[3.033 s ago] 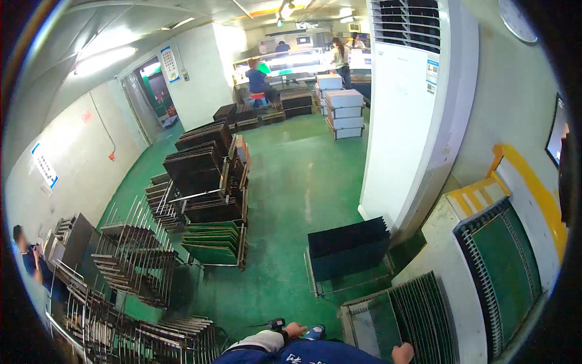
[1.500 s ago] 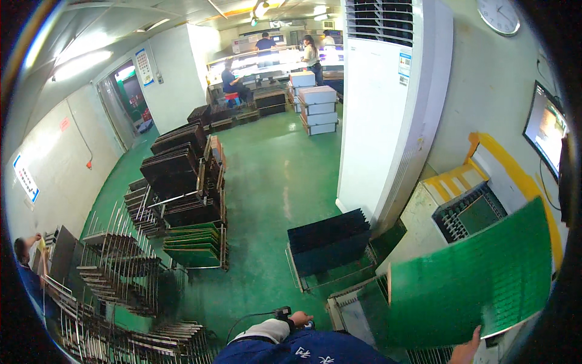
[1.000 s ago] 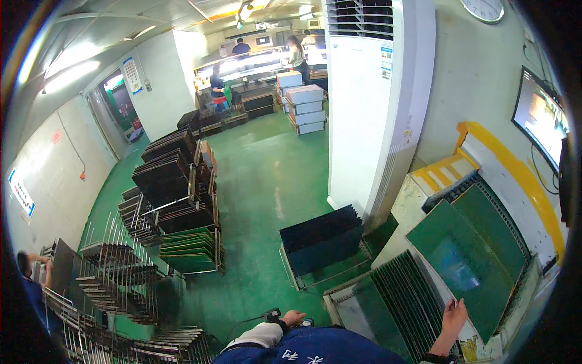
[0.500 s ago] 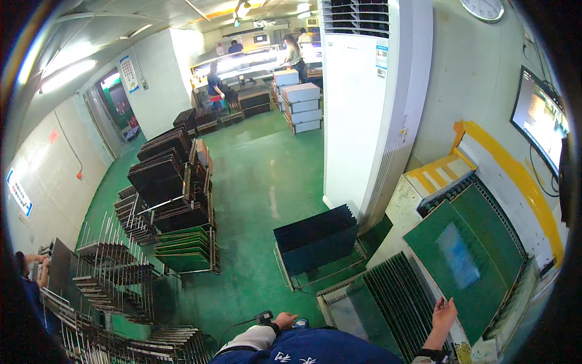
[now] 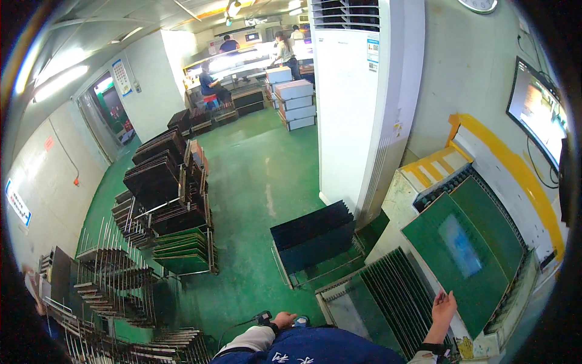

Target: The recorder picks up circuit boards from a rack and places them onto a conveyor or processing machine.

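Observation:
Along the lower left edge of a flat green panel (image 5: 433,233), my right hand (image 5: 444,308) is closed, thumb and fingers pinching the edge. The panel lies tilted on the roller bed of a white machine and overlaps a second green panel (image 5: 482,200). A bluish reflection shows on the front panel. Just left of my right hand stands a slotted rack (image 5: 394,291) with several dark upright dividers. My left hand (image 5: 283,320) rests at my waist, its fingers curled in beside a small round blue-grey object (image 5: 301,321); what it grips, if anything, is hidden.
A rack of dark panels (image 5: 314,239) stands on the floor ahead, before a tall white air conditioner (image 5: 345,115). Loaded racks (image 5: 154,182) line the left side, with wire racks (image 5: 115,279) nearer. Another person's blurred arm (image 5: 35,291) is at far left; several people sit or stand far back.
The front green panel has shifted slightly toward the lower left, showing more of the one behind. My right hand stays at its edge. The person at far left has moved their arms.

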Motion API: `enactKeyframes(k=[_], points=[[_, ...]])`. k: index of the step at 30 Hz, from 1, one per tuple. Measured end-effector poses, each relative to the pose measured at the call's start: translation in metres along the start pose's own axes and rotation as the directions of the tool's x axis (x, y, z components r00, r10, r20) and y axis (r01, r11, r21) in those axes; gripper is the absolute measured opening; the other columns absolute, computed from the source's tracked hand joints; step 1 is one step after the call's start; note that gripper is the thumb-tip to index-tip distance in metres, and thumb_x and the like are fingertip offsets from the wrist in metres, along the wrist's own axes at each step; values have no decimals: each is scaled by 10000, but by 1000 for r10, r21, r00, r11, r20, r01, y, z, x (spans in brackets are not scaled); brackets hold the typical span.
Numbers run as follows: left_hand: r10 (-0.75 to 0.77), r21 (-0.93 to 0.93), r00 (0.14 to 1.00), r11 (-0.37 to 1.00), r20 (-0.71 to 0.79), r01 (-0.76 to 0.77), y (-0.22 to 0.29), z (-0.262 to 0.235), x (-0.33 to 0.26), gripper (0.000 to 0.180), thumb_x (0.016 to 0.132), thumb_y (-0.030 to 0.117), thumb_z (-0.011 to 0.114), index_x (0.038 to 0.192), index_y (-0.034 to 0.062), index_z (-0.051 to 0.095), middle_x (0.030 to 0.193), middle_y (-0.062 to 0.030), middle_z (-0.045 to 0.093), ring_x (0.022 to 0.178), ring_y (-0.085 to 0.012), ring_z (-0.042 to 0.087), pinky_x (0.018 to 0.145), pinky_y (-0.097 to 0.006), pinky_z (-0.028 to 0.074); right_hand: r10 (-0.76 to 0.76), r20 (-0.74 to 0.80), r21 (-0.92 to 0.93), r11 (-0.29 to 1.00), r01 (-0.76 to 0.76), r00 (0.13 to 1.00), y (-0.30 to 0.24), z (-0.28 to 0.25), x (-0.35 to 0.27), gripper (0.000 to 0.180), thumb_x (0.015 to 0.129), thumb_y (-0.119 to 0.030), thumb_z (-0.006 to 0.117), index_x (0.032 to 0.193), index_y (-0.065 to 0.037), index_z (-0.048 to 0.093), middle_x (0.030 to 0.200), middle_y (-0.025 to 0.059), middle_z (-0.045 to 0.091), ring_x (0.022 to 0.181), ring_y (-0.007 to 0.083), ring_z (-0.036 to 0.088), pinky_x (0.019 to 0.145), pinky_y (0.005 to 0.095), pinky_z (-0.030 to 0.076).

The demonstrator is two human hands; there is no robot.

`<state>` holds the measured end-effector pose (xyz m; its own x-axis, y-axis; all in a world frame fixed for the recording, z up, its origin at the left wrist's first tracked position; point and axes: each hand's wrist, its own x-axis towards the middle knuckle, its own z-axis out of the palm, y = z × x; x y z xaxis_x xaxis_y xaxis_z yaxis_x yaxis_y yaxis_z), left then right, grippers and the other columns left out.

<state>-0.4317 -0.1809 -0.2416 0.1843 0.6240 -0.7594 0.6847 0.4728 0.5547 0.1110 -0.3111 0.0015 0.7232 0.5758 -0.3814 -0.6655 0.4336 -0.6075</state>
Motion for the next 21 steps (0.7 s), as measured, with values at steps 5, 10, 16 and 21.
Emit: enactKeyframes(k=[5, 10, 16, 21], points=[[-108, -3, 994, 994, 17, 108, 18, -7, -23, 492, 821, 457, 526, 966, -1, 632, 847, -92, 674, 668, -211, 635, 594, -322, 497, -26, 7, -2, 1000, 26, 1000, 1, 2, 5, 220, 856, -205, 581, 943, -10, 532, 849, 80, 583, 821, 182, 563, 693, 267, 481], [-84, -8, 996, 996, 20, 84, 10, -12, -24, 483, 833, 439, 522, 985, -9, 622, 852, -97, 671, 656, -199, 629, 591, -315, 503, 3, 10, 26, 1000, -3, 1000, 3, 5, 7, 291, 838, -187, 608, 1013, -5, 464, 927, 97, 514, 836, 199, 545, 719, 293, 482], [-63, -139, 997, 988, 50, 70, 28, -7, -21, 446, 848, 374, 539, 1030, -29, 594, 847, -127, 661, 682, -201, 635, 600, -315, 512, -103, -71, 7, 995, 103, 992, -11, -25, 24, 234, 833, -178, 602, 979, -15, 520, 931, 108, 536, 850, 217, 518, 683, 294, 464], [-82, -179, 993, 979, 90, 97, 25, -14, -34, 404, 847, 309, 574, 1034, -50, 566, 844, -144, 655, 712, -229, 638, 570, -319, 508, -19, 4, 100, 995, 18, 1000, 2, 11, 24, 212, 830, -151, 598, 928, -24, 459, 941, 128, 491, 858, 269, 503, 739, 365, 487]])
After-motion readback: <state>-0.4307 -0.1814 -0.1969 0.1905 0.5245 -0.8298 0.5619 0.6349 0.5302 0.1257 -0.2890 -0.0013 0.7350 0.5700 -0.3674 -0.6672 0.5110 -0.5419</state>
